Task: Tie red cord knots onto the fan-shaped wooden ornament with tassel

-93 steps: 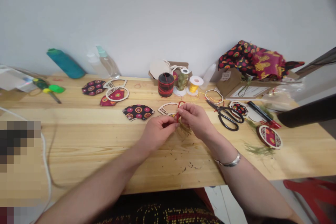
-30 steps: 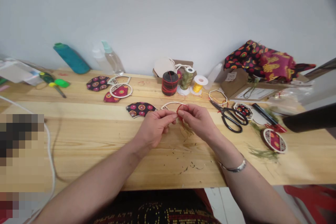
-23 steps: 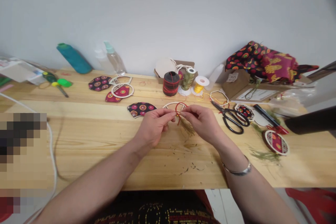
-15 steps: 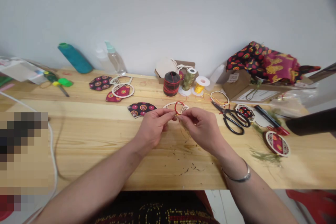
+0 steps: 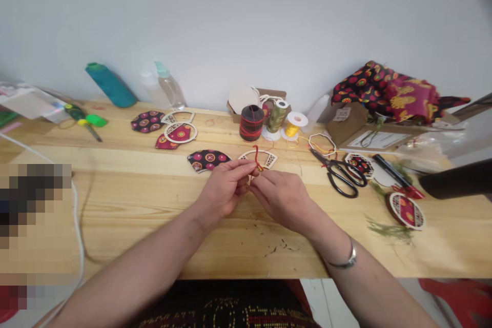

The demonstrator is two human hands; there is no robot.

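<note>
On the worktop (image 5: 126,205), far left of the red-and-black spool (image 5: 251,125), I have a white box (image 5: 26,101). Next, well to that spool's left, I see a tool with a green-and-yellow handle (image 5: 75,113), then a tilted teal cone (image 5: 111,84) and a clear bottle (image 5: 169,91) with a pale green top. Closer to the spool on the same side, I make out a dark patterned octagon (image 5: 148,122), a round pale frame (image 5: 180,142) over a red patterned piece (image 5: 163,142), and a dark fan-shaped piece (image 5: 208,159).

In front of the spool, toward its left, the left hand (image 5: 222,187) has its grip narrowed to a pinch on a red cord (image 5: 257,156), which rises just in front of the spool. Behind the cord I see a pale fan-shaped frame (image 5: 271,160).

An olive spool (image 5: 277,117) stands just right of the landmark. In front and to its right, the right hand (image 5: 283,199) bunches its fingers close by the left fingertips; I cannot tell whether that grip holds the cord. Farther right of the landmark come a yellow spool (image 5: 293,129), black-handled scissors (image 5: 329,163), a cardboard box (image 5: 346,130) under patterned cloth (image 5: 384,87), and a round ornament (image 5: 407,210).
</note>
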